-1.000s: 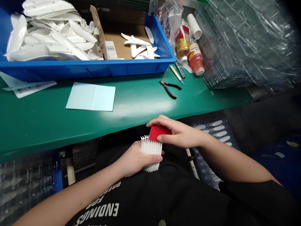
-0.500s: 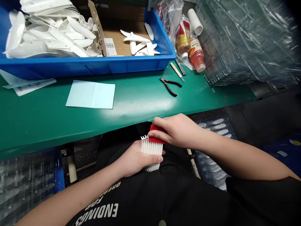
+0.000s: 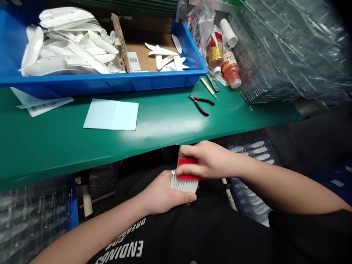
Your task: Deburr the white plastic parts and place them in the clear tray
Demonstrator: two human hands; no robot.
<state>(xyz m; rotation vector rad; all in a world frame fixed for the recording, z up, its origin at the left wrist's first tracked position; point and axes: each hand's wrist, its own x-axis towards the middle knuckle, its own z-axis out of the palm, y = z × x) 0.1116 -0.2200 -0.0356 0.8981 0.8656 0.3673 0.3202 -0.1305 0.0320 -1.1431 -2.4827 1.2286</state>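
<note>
The left hand (image 3: 162, 194) grips a stack of white plastic fins (image 3: 184, 185) tightly, keeping them bunched; the right hand (image 3: 206, 160) pinches a red block (image 3: 187, 161) against it.

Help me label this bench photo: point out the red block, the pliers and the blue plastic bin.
red block (image 3: 187, 161), head view, on its exposed red face
pliers (image 3: 208, 101), head view, on the upper handle
blue plastic bin (image 3: 104, 85), head view, on the front wall

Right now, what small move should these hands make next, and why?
I'd probably firm the left hand's grip on the stack of thin white plastic pieces before the right hand shifts the red pad. The pad sits against the stack, and only that one hand supports the pieces.
</note>
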